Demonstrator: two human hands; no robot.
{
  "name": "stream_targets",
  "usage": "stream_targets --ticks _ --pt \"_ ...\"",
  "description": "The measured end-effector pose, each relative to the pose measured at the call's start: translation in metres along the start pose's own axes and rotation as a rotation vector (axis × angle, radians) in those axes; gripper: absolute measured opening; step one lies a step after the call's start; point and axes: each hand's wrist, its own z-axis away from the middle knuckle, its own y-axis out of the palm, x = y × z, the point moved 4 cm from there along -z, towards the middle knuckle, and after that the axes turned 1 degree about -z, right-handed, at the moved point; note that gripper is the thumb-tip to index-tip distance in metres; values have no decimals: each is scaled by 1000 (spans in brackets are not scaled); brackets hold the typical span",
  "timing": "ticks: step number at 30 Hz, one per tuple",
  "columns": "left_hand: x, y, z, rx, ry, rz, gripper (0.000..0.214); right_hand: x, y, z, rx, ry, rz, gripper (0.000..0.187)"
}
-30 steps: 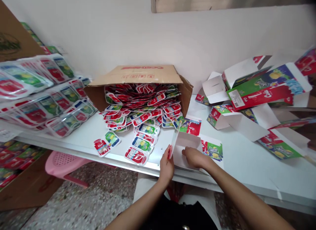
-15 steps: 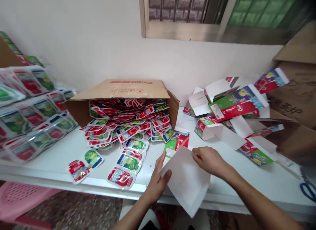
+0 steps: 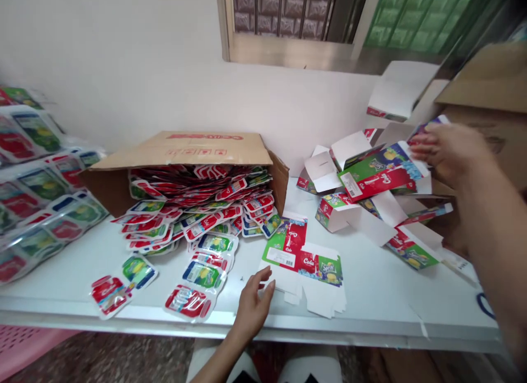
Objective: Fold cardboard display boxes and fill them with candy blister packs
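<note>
My left hand [image 3: 252, 302] rests on the white table [image 3: 382, 300] near its front edge, fingers apart, fingertips at the left edge of a stack of flat printed cartons [image 3: 307, 265]. My right hand [image 3: 447, 148] is stretched out to the far right over a pile of folded cartons [image 3: 381, 180]. Its fingers are extended with nothing in them. A white folded carton [image 3: 397, 92] sits higher up by the window sill, apart from that hand.
A brown cardboard box [image 3: 185, 150] lies on its side at the back and spills several candy packets [image 3: 201, 224] onto the table. Bagged packets [image 3: 37, 191] are stacked at the left. Brown boxes [image 3: 489, 92] stand at the far right.
The white carton that both hands held half a second ago has left them. My right hand swung out to the right over the pile. My left hand dropped to the flat cartons.
</note>
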Motion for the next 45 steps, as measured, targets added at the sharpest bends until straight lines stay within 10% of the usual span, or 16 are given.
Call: stream_targets --ticks 8,15,23,30,34,39,42,45 --pt "24 26 8 311 346 -564 69 -111 124 218 780 112 92 41" --pt "28 41 18 333 387 -654 55 -134 162 347 1125 -310 559 93" --pt "25 35 42 544 613 -769 81 -114 136 400 1339 -480 480 113" --pt "41 27 56 463 838 -877 45 -108 113 444 1379 -676 344 88" --pt "-9 3 43 259 742 -641 38 -80 84 409 1013 -860 198 86" --pt "-90 -39 9 -15 223 -225 30 -30 38 329 213 -377 -18 74" --pt "-119 -42 5 4 141 32 31 -12 64 326 455 -49 -202 64" --pt "-125 -29 11 109 75 392 29 10 101 345 711 -31 -317 70"
